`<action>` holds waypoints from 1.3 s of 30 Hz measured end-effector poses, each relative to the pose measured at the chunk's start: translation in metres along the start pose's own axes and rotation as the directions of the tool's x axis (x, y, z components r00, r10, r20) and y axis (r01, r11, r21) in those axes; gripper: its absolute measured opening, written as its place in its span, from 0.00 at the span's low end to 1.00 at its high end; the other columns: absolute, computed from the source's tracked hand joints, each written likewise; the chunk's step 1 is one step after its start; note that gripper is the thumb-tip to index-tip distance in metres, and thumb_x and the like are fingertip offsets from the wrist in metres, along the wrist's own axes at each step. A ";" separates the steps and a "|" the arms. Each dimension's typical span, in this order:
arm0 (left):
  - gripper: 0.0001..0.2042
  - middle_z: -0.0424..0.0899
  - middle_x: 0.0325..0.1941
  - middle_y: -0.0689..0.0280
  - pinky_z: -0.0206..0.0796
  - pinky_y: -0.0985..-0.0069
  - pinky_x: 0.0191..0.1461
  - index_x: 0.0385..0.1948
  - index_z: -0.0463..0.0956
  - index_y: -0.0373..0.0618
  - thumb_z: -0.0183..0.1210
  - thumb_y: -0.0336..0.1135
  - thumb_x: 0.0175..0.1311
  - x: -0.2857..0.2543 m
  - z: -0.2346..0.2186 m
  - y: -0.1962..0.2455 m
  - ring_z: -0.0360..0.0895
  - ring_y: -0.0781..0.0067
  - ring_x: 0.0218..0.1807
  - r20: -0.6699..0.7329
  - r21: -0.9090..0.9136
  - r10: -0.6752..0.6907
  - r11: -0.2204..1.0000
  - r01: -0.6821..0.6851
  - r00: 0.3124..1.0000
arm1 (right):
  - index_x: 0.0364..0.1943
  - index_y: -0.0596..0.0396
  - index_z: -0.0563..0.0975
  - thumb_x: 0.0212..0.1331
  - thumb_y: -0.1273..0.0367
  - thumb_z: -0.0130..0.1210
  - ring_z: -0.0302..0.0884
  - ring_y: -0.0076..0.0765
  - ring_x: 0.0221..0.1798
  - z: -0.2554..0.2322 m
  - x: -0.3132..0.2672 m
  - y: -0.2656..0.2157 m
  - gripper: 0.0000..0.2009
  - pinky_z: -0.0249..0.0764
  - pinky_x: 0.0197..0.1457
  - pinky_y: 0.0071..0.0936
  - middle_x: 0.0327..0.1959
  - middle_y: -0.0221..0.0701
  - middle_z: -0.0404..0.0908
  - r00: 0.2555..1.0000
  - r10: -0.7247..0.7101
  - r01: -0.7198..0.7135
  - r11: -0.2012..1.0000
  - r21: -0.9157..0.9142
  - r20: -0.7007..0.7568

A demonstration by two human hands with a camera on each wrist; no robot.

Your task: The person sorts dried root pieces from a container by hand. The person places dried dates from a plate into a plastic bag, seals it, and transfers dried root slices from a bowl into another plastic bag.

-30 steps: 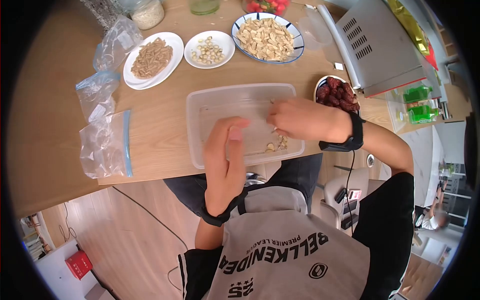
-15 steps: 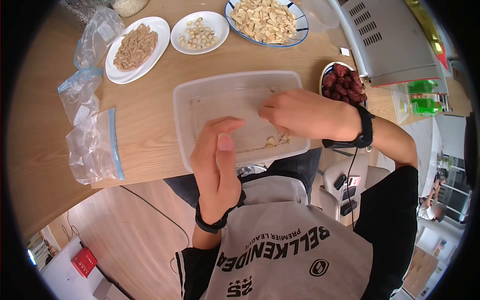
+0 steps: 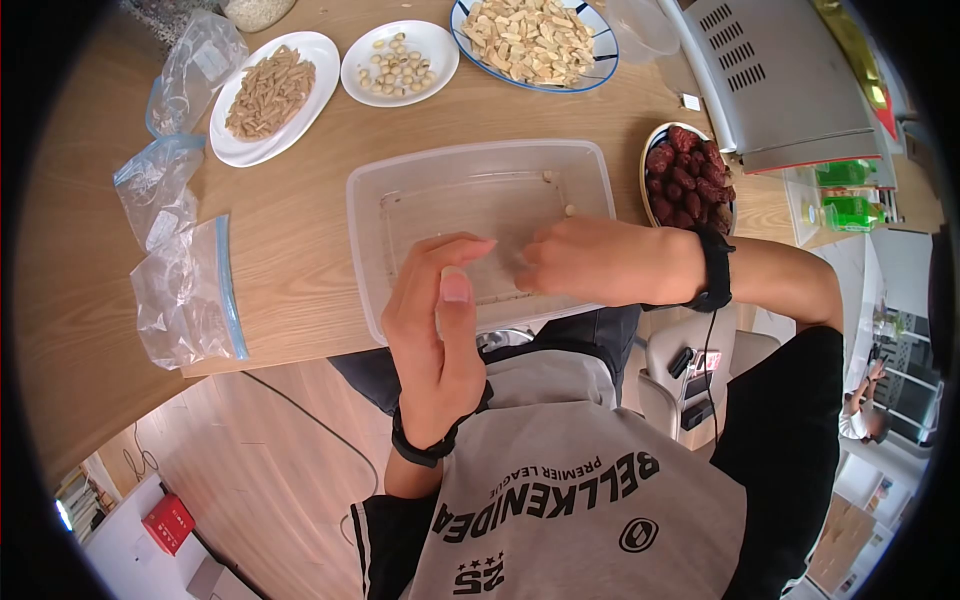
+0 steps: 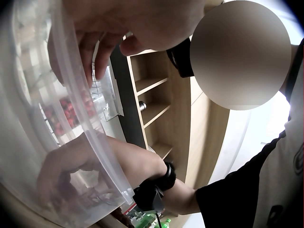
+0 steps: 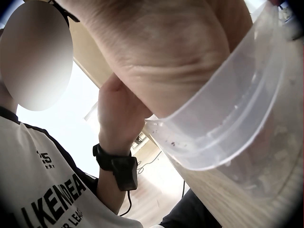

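Observation:
A clear plastic container (image 3: 400,170) stands on the table in front of me, with small dark bits along its floor. My right hand (image 3: 610,262) reaches inside it, fingers bent down toward the bottom; I cannot tell whether they pinch anything. Just beyond its knuckles lies a small pale piece (image 3: 571,210), and a brown bit (image 3: 549,177) sits in the far right corner. Over the near left part of the container, my left hand (image 3: 435,320) hovers with loosely bent fingers and thumb apart, holding nothing. Through the wall, the left wrist view shows the right hand low inside.
Along the back are a plate of brown sticks (image 3: 270,95), a small plate of pale seeds (image 3: 400,75) and a blue-rimmed plate of dried slices (image 3: 530,45). A bowl of red dates (image 3: 690,180) stands right of the container. Zip bags (image 3: 185,300) lie left; a grey appliance (image 3: 770,80) stands right.
The right hand has shifted down toward the near right part of the container and now covers the slices seen there earlier. The left hand stays nearly still. The head view tilted down at first.

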State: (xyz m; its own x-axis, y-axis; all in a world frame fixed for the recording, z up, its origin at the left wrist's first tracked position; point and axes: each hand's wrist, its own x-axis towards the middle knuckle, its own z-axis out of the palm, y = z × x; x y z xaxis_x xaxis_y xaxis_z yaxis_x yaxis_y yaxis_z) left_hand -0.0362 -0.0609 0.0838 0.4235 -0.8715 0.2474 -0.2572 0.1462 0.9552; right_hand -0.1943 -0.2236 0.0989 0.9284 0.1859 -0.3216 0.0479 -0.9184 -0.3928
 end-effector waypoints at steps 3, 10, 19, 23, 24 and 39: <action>0.20 0.84 0.48 0.52 0.66 0.68 0.62 0.43 0.79 0.32 0.40 0.39 0.82 0.000 0.000 0.000 0.79 0.60 0.53 -0.006 -0.002 0.000 1.000 0.000 1.000 | 0.40 0.60 0.80 0.55 0.77 0.60 0.86 0.51 0.45 0.003 0.001 0.001 0.08 0.83 0.42 0.43 0.34 0.41 0.83 0.999 -0.019 0.018 0.999 -0.038 -0.027; 0.13 0.84 0.48 0.51 0.69 0.70 0.55 0.46 0.79 0.34 0.46 0.32 0.77 0.000 -0.001 -0.006 0.81 0.55 0.48 -0.007 -0.022 0.048 0.999 -0.048 0.999 | 0.39 0.61 0.80 0.55 0.76 0.60 0.87 0.51 0.42 0.000 0.000 0.001 0.08 0.83 0.40 0.42 0.33 0.41 0.84 1.000 0.000 0.000 0.998 -0.057 -0.003; 0.20 0.84 0.48 0.54 0.65 0.69 0.63 0.43 0.79 0.32 0.42 0.40 0.82 0.000 0.000 0.001 0.79 0.61 0.54 0.006 0.020 -0.018 1.000 0.018 1.000 | 0.39 0.58 0.77 0.59 0.77 0.60 0.81 0.50 0.40 -0.037 -0.012 0.010 0.06 0.77 0.41 0.43 0.33 0.37 0.78 0.977 0.115 -0.095 0.989 0.115 -0.177; 0.10 0.84 0.48 0.52 0.69 0.70 0.57 0.47 0.78 0.35 0.47 0.27 0.74 0.001 -0.002 -0.006 0.81 0.54 0.49 0.002 -0.002 0.060 0.998 -0.060 0.998 | 0.41 0.58 0.81 0.60 0.75 0.63 0.81 0.43 0.36 -0.049 -0.017 0.021 0.07 0.78 0.39 0.36 0.35 0.34 0.82 0.909 0.079 0.034 0.965 0.261 -0.410; 0.10 0.84 0.48 0.52 0.69 0.71 0.57 0.47 0.77 0.35 0.47 0.26 0.73 0.000 -0.002 -0.006 0.81 0.54 0.49 0.004 -0.015 0.055 0.998 -0.054 0.999 | 0.41 0.58 0.81 0.60 0.75 0.63 0.81 0.43 0.36 -0.056 -0.020 0.022 0.07 0.78 0.39 0.36 0.35 0.34 0.82 0.909 0.072 0.038 0.966 0.254 -0.411; 0.11 0.84 0.45 0.56 0.67 0.74 0.58 0.45 0.78 0.34 0.46 0.27 0.75 0.000 -0.002 -0.003 0.80 0.64 0.48 -0.025 -0.042 0.056 0.997 -0.057 0.998 | 0.38 0.60 0.82 0.60 0.76 0.65 0.81 0.33 0.31 -0.079 -0.005 0.059 0.04 0.78 0.37 0.28 0.32 0.35 0.84 0.693 0.309 -0.290 0.947 0.141 -0.651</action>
State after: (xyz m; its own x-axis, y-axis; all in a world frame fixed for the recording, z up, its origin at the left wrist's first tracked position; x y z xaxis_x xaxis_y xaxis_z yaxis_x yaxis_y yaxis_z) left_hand -0.0336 -0.0598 0.0811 0.4296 -0.8502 0.3042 -0.2438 0.2151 0.9457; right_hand -0.1669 -0.3058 0.1451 0.8982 -0.3822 0.2170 -0.2753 -0.8742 -0.3999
